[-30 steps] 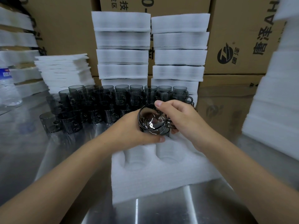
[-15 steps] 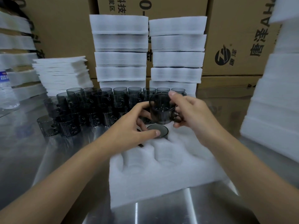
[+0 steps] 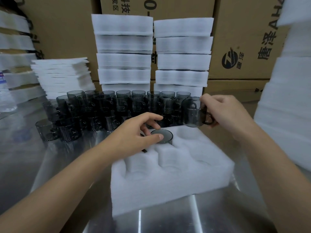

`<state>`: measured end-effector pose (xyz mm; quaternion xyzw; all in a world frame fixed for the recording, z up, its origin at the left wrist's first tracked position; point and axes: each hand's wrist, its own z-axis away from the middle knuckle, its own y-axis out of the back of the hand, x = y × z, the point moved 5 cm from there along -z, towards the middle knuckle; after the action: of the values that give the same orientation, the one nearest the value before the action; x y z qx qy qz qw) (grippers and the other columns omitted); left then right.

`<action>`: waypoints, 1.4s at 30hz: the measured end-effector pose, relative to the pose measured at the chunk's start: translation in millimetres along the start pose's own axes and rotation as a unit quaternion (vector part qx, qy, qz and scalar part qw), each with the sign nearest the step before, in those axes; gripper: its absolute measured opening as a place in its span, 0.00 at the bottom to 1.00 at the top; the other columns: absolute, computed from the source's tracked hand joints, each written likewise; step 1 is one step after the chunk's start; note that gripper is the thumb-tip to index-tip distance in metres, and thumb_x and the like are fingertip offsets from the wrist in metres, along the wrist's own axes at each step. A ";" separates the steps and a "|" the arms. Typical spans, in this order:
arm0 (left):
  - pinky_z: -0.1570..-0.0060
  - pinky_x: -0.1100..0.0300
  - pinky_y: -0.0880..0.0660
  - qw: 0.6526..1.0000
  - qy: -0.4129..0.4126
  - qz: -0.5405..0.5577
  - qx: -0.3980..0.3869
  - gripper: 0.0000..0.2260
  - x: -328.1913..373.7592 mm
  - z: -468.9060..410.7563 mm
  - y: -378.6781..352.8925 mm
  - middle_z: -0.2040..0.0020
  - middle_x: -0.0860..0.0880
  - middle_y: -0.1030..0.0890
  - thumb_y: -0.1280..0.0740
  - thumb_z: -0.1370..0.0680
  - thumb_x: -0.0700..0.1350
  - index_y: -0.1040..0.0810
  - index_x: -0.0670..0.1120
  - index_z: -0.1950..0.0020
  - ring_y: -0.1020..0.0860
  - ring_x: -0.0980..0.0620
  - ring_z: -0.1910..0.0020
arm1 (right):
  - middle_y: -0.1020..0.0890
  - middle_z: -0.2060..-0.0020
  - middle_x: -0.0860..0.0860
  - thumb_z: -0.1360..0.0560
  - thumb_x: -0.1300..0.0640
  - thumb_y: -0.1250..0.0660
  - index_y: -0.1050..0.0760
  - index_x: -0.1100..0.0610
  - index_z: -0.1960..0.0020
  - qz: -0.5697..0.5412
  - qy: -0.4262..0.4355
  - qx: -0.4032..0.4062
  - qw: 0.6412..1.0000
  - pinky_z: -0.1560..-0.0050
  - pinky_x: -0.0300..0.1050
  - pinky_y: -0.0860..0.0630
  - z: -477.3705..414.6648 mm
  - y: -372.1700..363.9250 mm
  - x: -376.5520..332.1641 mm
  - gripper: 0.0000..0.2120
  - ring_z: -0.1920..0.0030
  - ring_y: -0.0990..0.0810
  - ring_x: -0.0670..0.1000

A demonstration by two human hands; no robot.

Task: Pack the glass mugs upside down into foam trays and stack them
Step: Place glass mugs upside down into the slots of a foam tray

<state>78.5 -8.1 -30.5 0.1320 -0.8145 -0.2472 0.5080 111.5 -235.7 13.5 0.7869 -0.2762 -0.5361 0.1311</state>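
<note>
A white foam tray [image 3: 170, 179] with round pockets lies on the steel table in front of me. One smoky glass mug [image 3: 164, 136] sits upside down in a back pocket, its base showing. My left hand [image 3: 136, 133] touches that mug's rim with thumb and fingers curled over it. My right hand [image 3: 222, 111] grips a second mug [image 3: 193, 113] by its side and handle, held above the tray's back right pocket. Several loose mugs [image 3: 101, 110] stand in rows behind the tray.
Two stacks of foam trays [image 3: 124, 52] rise behind the mugs, against cardboard boxes [image 3: 244, 39]. Thin foam sheets [image 3: 62, 74] are piled at back left, more foam [image 3: 286, 106] at right. A water bottle [image 3: 5, 95] stands at far left.
My right hand has carried its mug to the right, from above the tray's middle to its back right corner. The left hand stays on the mug seated in the pocket.
</note>
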 end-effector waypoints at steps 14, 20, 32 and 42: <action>0.65 0.68 0.27 1.000 0.006 -0.010 -0.003 0.15 -1.2 0.2 0.1 0.52 0.60 0.20 0.29 0.27 0.47 0.23 0.60 0.43 0.25 0.63 0.63 | 0.28 0.84 0.48 0.29 0.45 0.39 0.34 0.55 0.78 0.195 0.061 -0.001 0.979 0.73 0.40 0.38 9.1 -18.4 -6.2 0.22 0.75 0.30 0.52; 0.65 0.68 0.26 1.000 0.003 -0.015 -0.003 0.14 0.7 1.5 0.2 0.53 0.60 0.20 0.29 0.26 0.46 0.23 0.59 0.43 0.25 0.63 0.63 | 0.41 0.87 0.50 0.29 0.49 0.37 0.42 0.56 0.79 0.208 0.048 0.016 0.977 0.74 0.41 0.43 6.8 -19.7 -1.8 0.25 0.76 0.39 0.52; 0.69 0.69 0.27 1.000 0.006 0.002 -0.004 0.13 5.0 2.7 -1.3 0.53 0.56 0.20 0.29 0.26 0.43 0.22 0.57 0.45 0.26 0.62 0.65 | 0.21 0.47 0.37 0.21 0.44 0.41 0.22 0.44 0.43 0.113 0.140 -0.046 0.983 0.47 0.43 0.31 8.6 -32.5 -8.4 0.13 0.44 0.25 0.44; 0.70 0.70 0.27 1.000 0.019 -0.013 -0.012 0.06 7.3 3.2 -2.6 0.57 0.53 0.18 0.29 0.26 0.44 0.18 0.54 0.51 0.26 0.62 0.66 | 0.43 0.23 0.44 0.19 0.39 0.51 0.45 0.47 0.23 0.265 0.123 -0.324 0.900 0.25 0.47 0.50 22.6 -76.0 8.4 0.27 0.23 0.48 0.46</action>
<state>72.3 -12.8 -27.5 0.1406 -0.8001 -0.2610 0.5215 115.4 -176.8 -39.9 0.6581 -0.2669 -0.4408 0.5490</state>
